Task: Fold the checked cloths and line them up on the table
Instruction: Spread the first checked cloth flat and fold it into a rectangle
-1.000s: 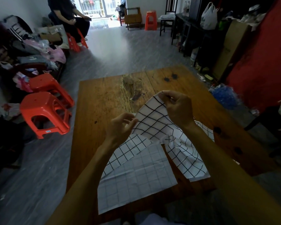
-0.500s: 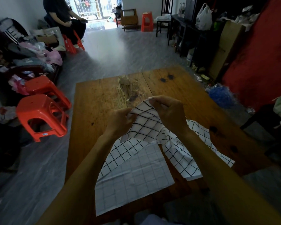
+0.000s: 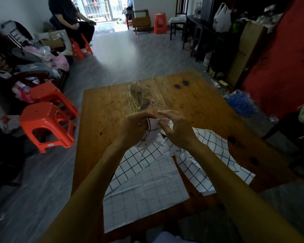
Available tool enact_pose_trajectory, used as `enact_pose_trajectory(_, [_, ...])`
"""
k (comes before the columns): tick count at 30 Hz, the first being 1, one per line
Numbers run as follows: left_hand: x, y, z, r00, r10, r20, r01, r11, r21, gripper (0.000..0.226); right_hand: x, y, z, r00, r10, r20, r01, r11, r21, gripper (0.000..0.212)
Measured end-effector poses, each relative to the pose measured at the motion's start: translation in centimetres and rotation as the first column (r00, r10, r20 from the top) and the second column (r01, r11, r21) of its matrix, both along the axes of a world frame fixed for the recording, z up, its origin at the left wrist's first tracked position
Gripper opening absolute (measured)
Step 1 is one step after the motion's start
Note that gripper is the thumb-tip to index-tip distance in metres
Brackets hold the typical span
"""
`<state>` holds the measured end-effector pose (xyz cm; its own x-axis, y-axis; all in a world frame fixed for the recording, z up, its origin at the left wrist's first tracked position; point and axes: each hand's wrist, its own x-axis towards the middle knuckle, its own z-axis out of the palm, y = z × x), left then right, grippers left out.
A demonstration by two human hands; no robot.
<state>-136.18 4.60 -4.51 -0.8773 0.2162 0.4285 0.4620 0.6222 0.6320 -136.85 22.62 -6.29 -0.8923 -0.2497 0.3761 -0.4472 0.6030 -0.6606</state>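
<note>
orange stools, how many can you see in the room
4: two stacked-looking ones left of the table, one under the seated person, one by the far doorway. Clutter may hide more.

My left hand [image 3: 133,130] covers the gathered corner of the checked cloth [image 3: 209,155], so I can't read its grip there. At the bottom edge the frame cuts off both forearms and the table's [image 3: 104,109] near side. The seated person [image 3: 72,18] at upper left is cropped at the top.
</note>
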Motion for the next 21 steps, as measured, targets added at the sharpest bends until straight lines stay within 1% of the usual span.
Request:
enact_pose_trajectory(1, [0.1, 0.0, 0.2, 1.0, -0.028, -0.003, 0.028, 1.0, 0.012, 0.027, 0.0, -0.1, -0.1, 1.0, 0.014, -0.003, -0.014, 1.0, 0.012, 0.031])
enact_pose_trajectory(3, [0.2, -0.1, 0.5, 0.999, -0.035, 0.014, 0.035, 0.999, 0.026, 0.025, -0.1, -0.1, -0.6, 1.0, 0.012, -0.019, -0.013, 1.0, -0.004, 0.024])
enact_pose_trajectory(6, [0.4, -0.4, 0.8, 0.996, -0.019, 0.09, 0.012, 0.997, 0.079, 0.022, 0.1, 0.1, -0.7, 0.999, 0.008, 0.031, -0.006, 0.999, -0.043, 0.016])
enact_pose_trajectory(8, [0.6, -0.6, 0.9, 0.99, -0.019, 0.138, 0.003, 0.994, 0.111, 0.029, 0.2, 0.1, -0.5, 0.997, 0.024, 0.076, -0.019, 0.997, -0.071, 0.014])
enact_pose_trajectory(9, [0.6, -0.7, 0.9, 0.989, -0.018, 0.144, 0.004, 0.995, 0.102, 0.032, 0.2, 0.1, -0.4, 0.995, 0.031, 0.09, -0.023, 0.996, -0.084, 0.013])
enact_pose_trajectory(10, [0.7, -0.7, 0.9, 0.991, -0.013, 0.133, 0.004, 0.997, 0.073, 0.031, 0.1, 0.1, -0.4, 0.994, 0.036, 0.106, -0.026, 0.995, -0.095, 0.012])
enact_pose_trajectory(12, [0.7, -0.7, 0.7, 0.998, 0.018, 0.054, -0.017, 1.0, -0.015, 0.019, 0.0, 0.1, -0.2, 0.988, 0.057, 0.143, -0.042, 0.994, -0.104, 0.01])
enact_pose_trajectory(13, [0.7, -0.7, 0.6, 0.999, 0.05, 0.017, -0.05, 0.998, -0.029, 0.014, 0.0, 0.2, -0.1, 0.985, 0.071, 0.157, -0.055, 0.993, -0.102, 0.01])
enact_pose_trajectory(16, [0.6, -0.6, 0.5, 0.988, 0.151, -0.042, -0.15, 0.989, 0.015, 0.01, 0.2, 0.6, 0.0, 0.977, 0.11, 0.182, -0.095, 0.991, -0.089, 0.012])
enact_pose_trajectory(18, [0.5, -0.7, 0.5, 0.983, 0.176, -0.057, -0.174, 0.984, 0.036, 0.01, 0.4, 0.9, -0.3, 0.97, 0.13, 0.204, -0.117, 0.99, -0.074, 0.016])
enact_pose_trajectory(21, [0.1, -1.2, 0.7, 0.976, 0.199, -0.084, -0.199, 0.98, 0.006, 0.012, 0.5, 1.3, -0.6, 0.964, 0.123, 0.237, -0.109, 0.991, -0.073, 0.023])
